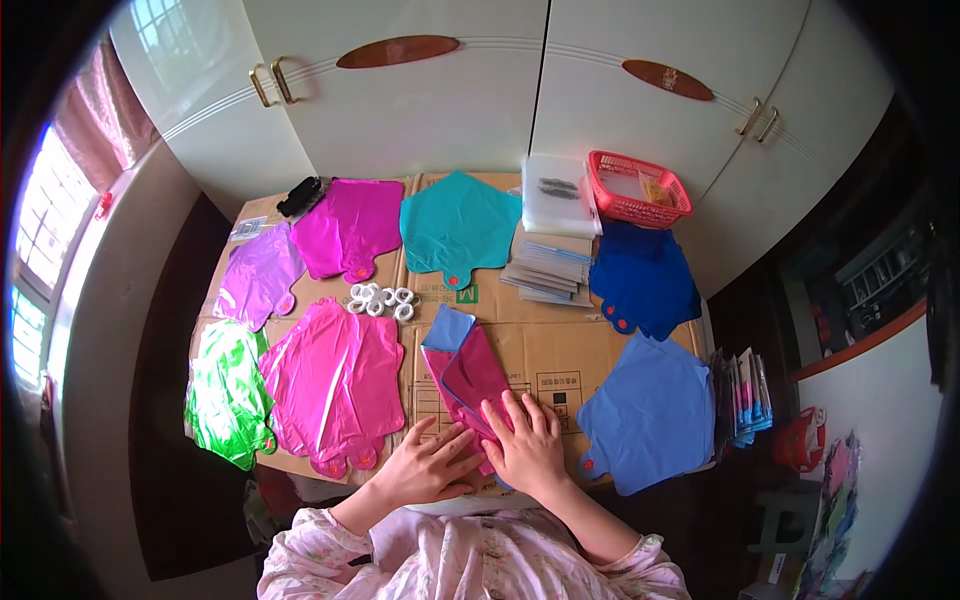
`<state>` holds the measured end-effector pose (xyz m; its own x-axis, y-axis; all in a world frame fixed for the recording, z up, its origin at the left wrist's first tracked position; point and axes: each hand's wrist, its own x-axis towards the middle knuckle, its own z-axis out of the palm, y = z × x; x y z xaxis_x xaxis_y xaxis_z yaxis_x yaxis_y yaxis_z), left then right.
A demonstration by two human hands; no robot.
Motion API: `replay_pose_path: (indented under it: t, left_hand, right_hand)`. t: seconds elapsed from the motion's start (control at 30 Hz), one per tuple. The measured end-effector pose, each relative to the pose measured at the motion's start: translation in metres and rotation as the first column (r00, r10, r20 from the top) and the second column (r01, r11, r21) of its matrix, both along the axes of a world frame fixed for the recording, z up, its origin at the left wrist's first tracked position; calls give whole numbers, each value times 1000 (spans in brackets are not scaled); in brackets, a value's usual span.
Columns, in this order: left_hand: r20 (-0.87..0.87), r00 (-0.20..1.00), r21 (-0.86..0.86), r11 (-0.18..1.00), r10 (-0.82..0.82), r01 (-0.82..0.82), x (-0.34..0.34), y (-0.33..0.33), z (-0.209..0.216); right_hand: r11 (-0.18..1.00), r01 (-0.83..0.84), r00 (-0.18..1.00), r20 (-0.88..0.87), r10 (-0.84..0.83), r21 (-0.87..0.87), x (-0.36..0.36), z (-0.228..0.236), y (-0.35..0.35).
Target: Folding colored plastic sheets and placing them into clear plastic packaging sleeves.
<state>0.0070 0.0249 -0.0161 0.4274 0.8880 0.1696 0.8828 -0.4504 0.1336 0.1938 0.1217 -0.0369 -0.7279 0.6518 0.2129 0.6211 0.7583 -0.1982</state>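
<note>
A folded bundle of shiny pink and blue foil sheets, seemingly flat balloons [480, 365], lies slantwise on the cardboard in front of me. My left hand [425, 465] rests on its lower left side with the fingers stretched out. On its lower right part lies my right hand [525, 445], palm down and fingers spread. Both hands press flat and grasp nothing; they cover the bundle's near end. Left of the bundle is a pile of flat pink foil balloons [335, 385]. To the right is a pile of light blue ones [655, 415].
Cardboard [440, 345] covers the table. More flat balloons lie around: green [225, 385], lilac [258, 270], magenta [350, 225], teal [460, 225], dark blue [650, 285]. White rolls [380, 300], thin packets [548, 270], clear bags [550, 215] and a red basket [635, 208] stand farther back.
</note>
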Motion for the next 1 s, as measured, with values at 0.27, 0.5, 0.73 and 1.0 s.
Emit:
replay_pose_path:
  t: [0.27,0.5,0.73,1.0]
  left_hand:
    - [-90,996,-173,985,11,-26,15,-13,11]
    - [411,884,-248,961,222,-125,9,-8,5]
    - [718,-178,-694,711,673,-109,-14,40,-7]
    - [394,433,-623,582,811,-523,-21,69,-1]
  right_hand:
    - [1000,3,1000,-31,-3,17,-1,-3,-1]
    - [1000,4,1000,20,-4,-11,1,-5,-2]
    - [1000,18,1000,10,-18,-4,-1,-4,-3]
    - [1000,16,1000,-4,-16,8,-1,-6,-3]
